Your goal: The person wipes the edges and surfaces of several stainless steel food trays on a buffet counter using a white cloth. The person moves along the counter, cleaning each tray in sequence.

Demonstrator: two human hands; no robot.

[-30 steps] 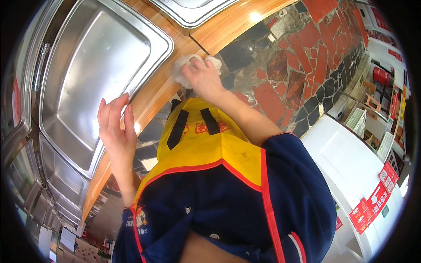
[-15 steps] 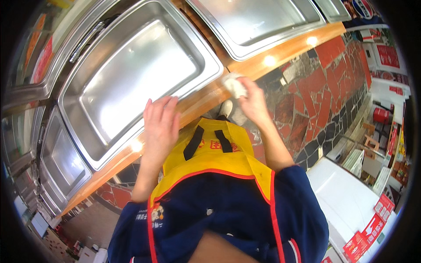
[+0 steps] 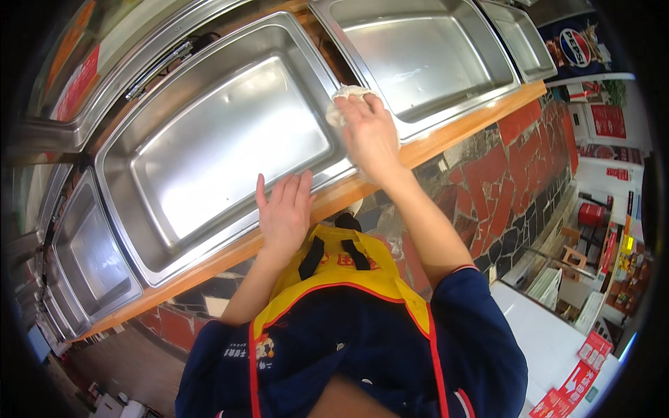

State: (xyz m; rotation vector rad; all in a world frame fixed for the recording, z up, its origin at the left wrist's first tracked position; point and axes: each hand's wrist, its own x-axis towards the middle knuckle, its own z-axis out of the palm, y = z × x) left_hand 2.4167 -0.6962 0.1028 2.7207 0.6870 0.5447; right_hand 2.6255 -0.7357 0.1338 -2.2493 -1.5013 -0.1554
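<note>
Moved up since 0.5 s ago: right hand [image 3: 369, 132] off the orange-brown wooden counter ledge [image 3: 460, 129] and onto the rim between 2 pans, white crumpled cloth [image 3: 345, 97] carried along under it. Shifted too: left hand [image 3: 284, 212], now lower along that ledge, nearer the yellow apron bib [image 3: 334, 268].

Right hand: fingers spread flat, pressing the cloth down rather than clutching it; cloth bunched under the fingertips, poking out at their top-left. Cloth position: on the right rim of the large rectangular stainless steel pan [image 3: 223, 146], near its upper right corner, just beside the left rim of the second stainless steel pan [image 3: 418, 56].

Left hand: open, fingers together and straight, palm down on the front edge of the large pan where rim meets wooden ledge; nothing held.

Further along the counter: a third steel pan [image 3: 519, 35] at the far right end, 2 more steel pans [image 3: 90, 258] toward the left end. Below the ledge: counter front of red and dark irregular stone tiles [image 3: 516, 167]. Lower right: white cabinet top [image 3: 550, 341] bearing red leaflets [image 3: 582, 376].
</note>
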